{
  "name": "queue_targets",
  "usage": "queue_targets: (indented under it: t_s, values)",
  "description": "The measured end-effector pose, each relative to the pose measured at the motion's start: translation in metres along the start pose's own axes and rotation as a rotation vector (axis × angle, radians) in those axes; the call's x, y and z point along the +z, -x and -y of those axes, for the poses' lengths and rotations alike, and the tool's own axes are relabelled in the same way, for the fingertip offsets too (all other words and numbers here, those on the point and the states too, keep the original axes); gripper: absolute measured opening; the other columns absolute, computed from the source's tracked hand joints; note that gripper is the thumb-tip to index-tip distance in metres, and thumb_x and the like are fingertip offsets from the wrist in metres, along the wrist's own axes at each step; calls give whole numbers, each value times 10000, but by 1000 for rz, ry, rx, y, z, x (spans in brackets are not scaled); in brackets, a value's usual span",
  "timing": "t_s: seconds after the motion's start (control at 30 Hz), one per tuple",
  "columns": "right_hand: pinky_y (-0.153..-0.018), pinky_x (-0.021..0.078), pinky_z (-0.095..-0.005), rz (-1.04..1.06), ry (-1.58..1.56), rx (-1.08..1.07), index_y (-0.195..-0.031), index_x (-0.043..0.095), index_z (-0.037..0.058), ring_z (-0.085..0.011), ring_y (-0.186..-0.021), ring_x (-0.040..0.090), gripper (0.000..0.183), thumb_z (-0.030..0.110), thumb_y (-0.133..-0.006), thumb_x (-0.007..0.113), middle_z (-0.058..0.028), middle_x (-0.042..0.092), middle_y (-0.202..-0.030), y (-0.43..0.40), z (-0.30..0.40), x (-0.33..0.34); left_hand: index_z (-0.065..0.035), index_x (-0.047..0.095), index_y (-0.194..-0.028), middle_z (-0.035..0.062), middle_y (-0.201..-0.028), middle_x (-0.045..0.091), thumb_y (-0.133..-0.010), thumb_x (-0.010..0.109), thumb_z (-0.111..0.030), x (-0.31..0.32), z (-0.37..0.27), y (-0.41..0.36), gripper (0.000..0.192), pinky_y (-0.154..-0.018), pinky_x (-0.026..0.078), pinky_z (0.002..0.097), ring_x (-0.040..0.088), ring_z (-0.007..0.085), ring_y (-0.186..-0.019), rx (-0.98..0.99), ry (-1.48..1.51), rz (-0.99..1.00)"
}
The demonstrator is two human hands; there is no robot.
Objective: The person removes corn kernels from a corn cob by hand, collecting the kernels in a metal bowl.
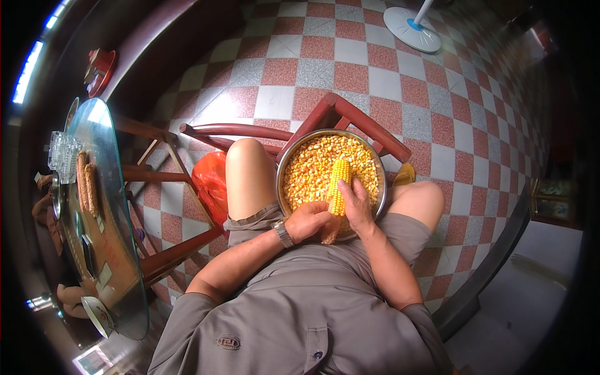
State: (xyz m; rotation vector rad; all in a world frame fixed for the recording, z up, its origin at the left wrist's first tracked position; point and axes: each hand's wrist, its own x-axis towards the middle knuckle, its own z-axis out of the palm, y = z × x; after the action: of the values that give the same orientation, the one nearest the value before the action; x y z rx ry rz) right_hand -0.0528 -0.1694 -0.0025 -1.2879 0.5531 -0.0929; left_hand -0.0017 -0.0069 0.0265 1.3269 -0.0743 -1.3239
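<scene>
A round metal basin (280, 187) full of loose yellow corn kernels (309, 164) stands between my knees, by a red wooden stool. Over the kernels my two hands hold a corn cob (341, 180) at a slant; many yellow kernels are still on its upper part. My left hand (307, 220), with a wristwatch (283, 234), grips near the lower end, where a reddish-brown bare cob (329, 233) shows partly behind the fingers. My right hand (358, 204) lies along the right side of the yellow cob, thumb against its kernels.
A glass-topped table (117, 225) at left bears stripped cobs (83, 183), a clear glass dish (64, 154) and a dark flat object (87, 255). A red plastic bag (210, 183) lies beside my left knee. The red wooden stool (370, 131) stands beyond the basin; a white fan base (412, 29) is farther off.
</scene>
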Motion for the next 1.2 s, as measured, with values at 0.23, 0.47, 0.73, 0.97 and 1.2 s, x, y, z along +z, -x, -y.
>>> queue_targets:
  t_s: [0.23, 0.47, 0.73, 0.97, 1.2]
  values:
    - [-798, 471, -290, 9, -18, 10, -1206, 615, 15, -118, -902, 544, 365, 325, -1014, 617, -23, 623, -1020, 0, -7, -3, -56, 651, -946, -17, -772, 595, -950, 473, -108, -7, 6, -4, 185, -550, 382, 230, 491, 71, -625, -40, 31, -38]
    - [-822, 471, -289, -6, -18, -24, -1221, 615, 6, -122, -921, 548, 386, 329, -1010, 624, -33, 626, -1031, -1, -6, -1, -70, 650, -927, -33, -748, 583, -958, 576, -159, -5, 1, -1, 120, -539, 368, 218, 473, 61, -598, -26, 98, 10]
    - [-863, 468, -295, 9, -7, -27, -1262, 599, 13, -130, -974, 551, 416, 343, -1009, 626, -42, 624, -1089, 0, -6, -4, -88, 643, -882, -39, -733, 577, -964, 635, -233, -2, -3, -1, 167, -543, 366, 208, 475, 55, -595, -67, 84, -38]
    - [-857, 470, -295, 16, -10, -24, -1263, 598, 16, -128, -969, 553, 416, 344, -1010, 627, -39, 624, -1083, 0, -7, -4, -89, 643, -873, -32, -722, 582, -937, 636, -189, -1, 1, -5, 119, -544, 375, 209, 488, 60, -597, -94, 156, -55]
    - [-831, 473, -286, 26, -27, 6, -1251, 600, 15, -118, -943, 552, 401, 337, -1013, 624, -34, 624, -1066, -1, -9, -5, -80, 642, -879, -19, -720, 586, -922, 556, -110, -4, 10, -9, 101, -532, 368, 219, 488, 67, -586, -67, 150, -78]
